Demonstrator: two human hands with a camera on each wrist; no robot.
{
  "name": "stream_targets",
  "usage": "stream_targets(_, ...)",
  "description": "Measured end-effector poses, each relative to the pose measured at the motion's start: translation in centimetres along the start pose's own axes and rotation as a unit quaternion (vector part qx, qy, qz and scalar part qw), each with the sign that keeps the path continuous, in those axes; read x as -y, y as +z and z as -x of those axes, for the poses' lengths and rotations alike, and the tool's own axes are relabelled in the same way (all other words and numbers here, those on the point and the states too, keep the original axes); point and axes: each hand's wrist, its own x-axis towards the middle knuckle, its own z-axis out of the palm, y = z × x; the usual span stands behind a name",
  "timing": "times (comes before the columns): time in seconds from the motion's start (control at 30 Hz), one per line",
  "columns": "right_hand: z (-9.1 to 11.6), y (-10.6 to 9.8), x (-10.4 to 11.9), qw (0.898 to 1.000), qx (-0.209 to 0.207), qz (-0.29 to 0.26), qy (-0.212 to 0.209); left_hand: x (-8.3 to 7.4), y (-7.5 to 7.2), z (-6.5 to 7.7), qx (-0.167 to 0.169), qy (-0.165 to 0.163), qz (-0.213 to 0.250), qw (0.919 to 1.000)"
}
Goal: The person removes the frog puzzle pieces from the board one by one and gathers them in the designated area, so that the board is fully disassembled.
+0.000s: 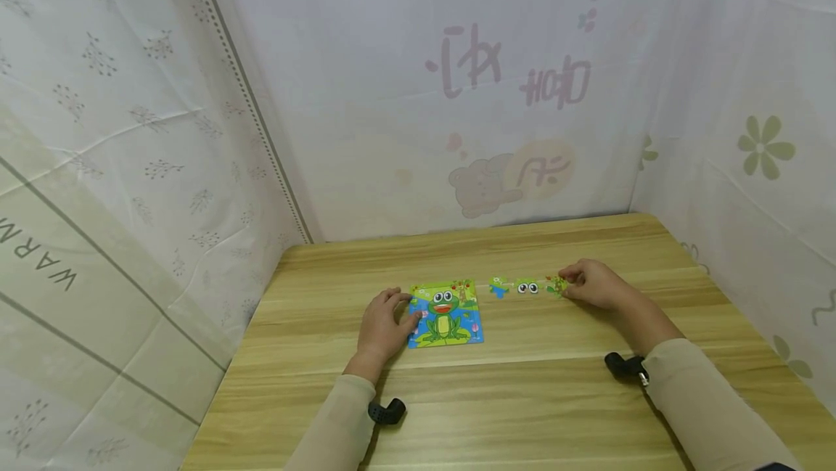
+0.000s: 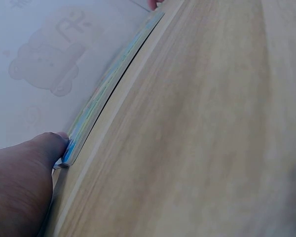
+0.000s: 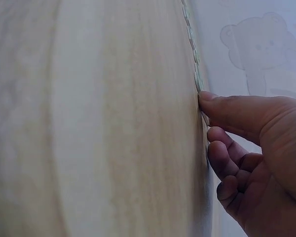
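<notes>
Head view: L hand [image 1: 385, 322] is lower centre of frame, fingers loosely spread — thumb and fingertips touching the left edge of a square frog puzzle [image 1: 445, 315], which lies flat on the wood-grain table [image 1: 496, 406]. Just right of centre, 3 loose pcs run in a row: a blue-and-green pc [image 1: 499, 289], a pc w/ two cartoon eyes [image 1: 527, 287], then a leafy green pc [image 1: 555, 284] at the row's right end. R hand [image 1: 594, 284], right of centre, pinches that last one by its right side. Beige sleeves [image 1: 708, 402] come in from the bottom edge; pale printed curtains [image 1: 366, 130] fill the upper frame

L wrist view: puzzle seen nearly edge-on, running from lower left to top centre; L thumb, lower left, sits on its near corner (other fingers hidden, can't tell how they lie). A fingertip shows at the very top

R wrist view: pcs show as a thin line, upper right of centre — R thumb on the lower end, remaining fingers curled below it, bear print on the curtain upper right
</notes>
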Motion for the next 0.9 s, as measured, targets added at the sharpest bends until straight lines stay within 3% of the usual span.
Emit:
stream_targets(0.53, 0.2, -0.3, 0.2, 1.0, -0.007, 0.012, -0.006, 0.2, 0.2, -0.1, -0.004, 0.0, -0.006, 1.0)
stream_targets(0.9, -0.4, 0.1, 2.0, 1.0, -0.014, -0.009, -0.02, 0.3, 0.2, -0.1, -0.003, 0.0, -0.008, 1.0)
